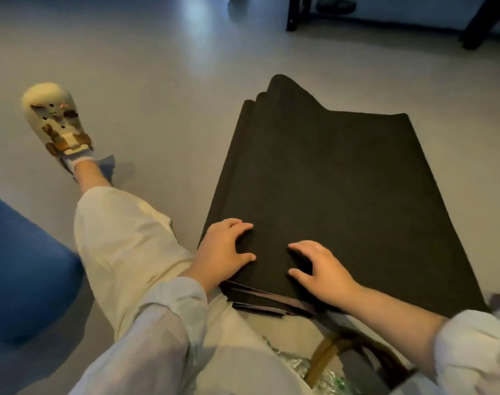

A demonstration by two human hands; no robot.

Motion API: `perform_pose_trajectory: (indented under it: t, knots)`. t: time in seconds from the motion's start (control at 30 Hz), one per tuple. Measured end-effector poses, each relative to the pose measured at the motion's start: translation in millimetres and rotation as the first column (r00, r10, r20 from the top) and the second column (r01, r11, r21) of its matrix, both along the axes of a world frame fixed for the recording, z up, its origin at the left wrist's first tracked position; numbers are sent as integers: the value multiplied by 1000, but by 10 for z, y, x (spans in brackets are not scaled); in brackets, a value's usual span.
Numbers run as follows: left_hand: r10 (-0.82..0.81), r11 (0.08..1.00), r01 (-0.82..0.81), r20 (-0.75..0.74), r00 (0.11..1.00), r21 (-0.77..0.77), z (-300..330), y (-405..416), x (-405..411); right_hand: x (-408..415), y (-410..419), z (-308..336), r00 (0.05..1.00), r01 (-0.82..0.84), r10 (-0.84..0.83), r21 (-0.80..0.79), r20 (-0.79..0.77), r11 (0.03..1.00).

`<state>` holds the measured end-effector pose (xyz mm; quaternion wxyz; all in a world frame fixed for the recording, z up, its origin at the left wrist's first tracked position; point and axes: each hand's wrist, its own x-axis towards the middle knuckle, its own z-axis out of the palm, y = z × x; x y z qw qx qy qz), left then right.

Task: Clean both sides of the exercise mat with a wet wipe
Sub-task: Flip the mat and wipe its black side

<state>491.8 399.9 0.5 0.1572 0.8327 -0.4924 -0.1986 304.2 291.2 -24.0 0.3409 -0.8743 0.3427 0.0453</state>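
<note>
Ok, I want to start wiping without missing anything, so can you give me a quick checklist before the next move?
1. Folded black exercise mat lies flat on the grey floor: ok.
2. Mat spread out for wiping: not ok, several layers stacked at the near edge.
3. Left hand on the mat: ok, fingers resting on top.
4. Right hand on the mat: ok, fingers spread on top.
5. Wet wipe in hand: not ok, neither hand holds one.
6. Wet wipes within reach: cannot tell, only a crinkled shiny wrapper shows by the lap.
</note>
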Motion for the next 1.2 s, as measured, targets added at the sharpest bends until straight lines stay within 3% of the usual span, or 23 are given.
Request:
perform_pose_trajectory:
  t: [0.1, 0.23, 0.4, 0.57, 0.77, 0.9, 1.2]
  knots:
    - [-152, 970, 143, 33, 988, 197, 13, 28, -50, -117, 285, -183, 961, -224, 193, -147, -198, 963]
    - [-350, 870, 235, 208, 913, 434, -82, 52, -208, -65, 501, -399, 918, -308, 201, -297, -341, 904]
    - [-393, 846, 198, 328, 859, 494, -277, 67, -298, -76, 412, -425, 901, -391, 250, -416, -354, 821]
    - [-415, 828, 199, 335, 846, 524, -365, 67, -307, -91, 324, -436, 845, -502, 348, -379, -405, 777]
    - [-458, 794, 226, 311, 833, 564, -459, 45, -336, -140, 165, -413, 798, -582, 433, -350, -418, 734]
    - [-442, 826, 246, 311, 842, 508, -559, -86, -445, -238, -71, -400, 785, -600, 443, -357, -432, 716]
    - [-488, 745, 422, -9, 873, 516, -287, -1022, -450, -351, -814, -148, 778, -576, 410, -279, -476, 768]
